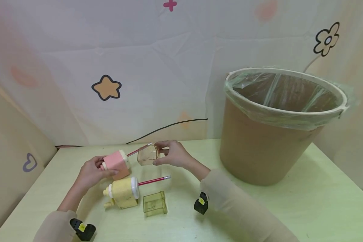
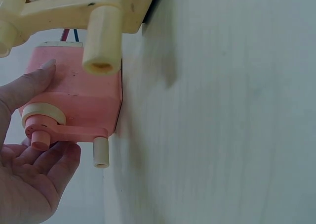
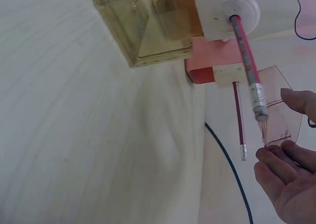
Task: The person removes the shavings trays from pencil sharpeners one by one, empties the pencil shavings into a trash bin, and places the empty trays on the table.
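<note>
My left hand (image 1: 90, 173) grips a pink crank pencil sharpener (image 1: 116, 164), thumb on the near side and fingers around the far side. In the left wrist view its crank handle (image 2: 74, 132) faces me. A red pencil (image 1: 133, 152) sticks out of its front. To the right, my right hand (image 1: 174, 155) pinches a clear pinkish shavings drawer (image 1: 146, 156) between thumb and fingers, apart from the sharpener. Nearer me stands a yellow crank pencil sharpener (image 1: 123, 194), with another red pencil (image 1: 152, 181) in it. Its yellowish transparent drawer (image 1: 155, 203) lies on the table beside it.
A large brown bin (image 1: 260, 148) lined with a clear plastic bag (image 1: 290, 116) stands at the back right of the pale table (image 1: 290, 215). A printed cloth (image 1: 157, 74) hangs behind the table, and walls close in at both sides.
</note>
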Motion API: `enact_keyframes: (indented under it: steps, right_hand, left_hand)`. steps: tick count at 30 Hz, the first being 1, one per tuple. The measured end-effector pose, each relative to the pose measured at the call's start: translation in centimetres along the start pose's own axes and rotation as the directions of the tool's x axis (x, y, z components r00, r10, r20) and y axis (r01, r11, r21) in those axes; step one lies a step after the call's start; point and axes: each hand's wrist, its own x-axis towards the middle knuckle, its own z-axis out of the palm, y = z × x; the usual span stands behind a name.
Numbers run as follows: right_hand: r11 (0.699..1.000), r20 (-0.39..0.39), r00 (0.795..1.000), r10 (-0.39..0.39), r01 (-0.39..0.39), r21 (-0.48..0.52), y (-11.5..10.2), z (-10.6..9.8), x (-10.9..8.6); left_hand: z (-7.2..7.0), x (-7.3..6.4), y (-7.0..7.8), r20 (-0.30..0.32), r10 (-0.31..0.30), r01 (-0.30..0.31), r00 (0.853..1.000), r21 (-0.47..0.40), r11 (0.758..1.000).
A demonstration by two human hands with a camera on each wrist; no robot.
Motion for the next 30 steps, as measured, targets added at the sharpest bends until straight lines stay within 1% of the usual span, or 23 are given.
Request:
enact_keyframes:
  steps: [7, 17, 24, 30]
  right_hand:
    - [0.999, 0.012, 0.999, 0.045, -0.045, -0.018, 1.0, 0.8, 0.2]
    - [0.997, 0.023, 0.998, 0.052, -0.051, -0.051, 1.5, 2.0, 0.7]
    - [0.995, 0.039, 0.997, 0.063, -0.059, -0.082, 1.6, 2.1, 0.8]
    - [0.994, 0.047, 0.996, 0.069, -0.065, -0.085, 2.0, 2.3, 1.0]
  left_hand:
    - [0.1, 0.1, -0.2, -0.005, 0.006, -0.006, 1.000, 0.010, 1.000]
    - [0.2, 0.1, -0.1, -0.008, 0.004, -0.004, 1.000, 0.017, 1.000]
    - [0.2, 0.0, -0.1, -0.010, 0.004, -0.004, 1.000, 0.019, 1.000]
    - [0.2, 0.0, -0.2, -0.015, 0.009, -0.009, 1.000, 0.022, 1.000]
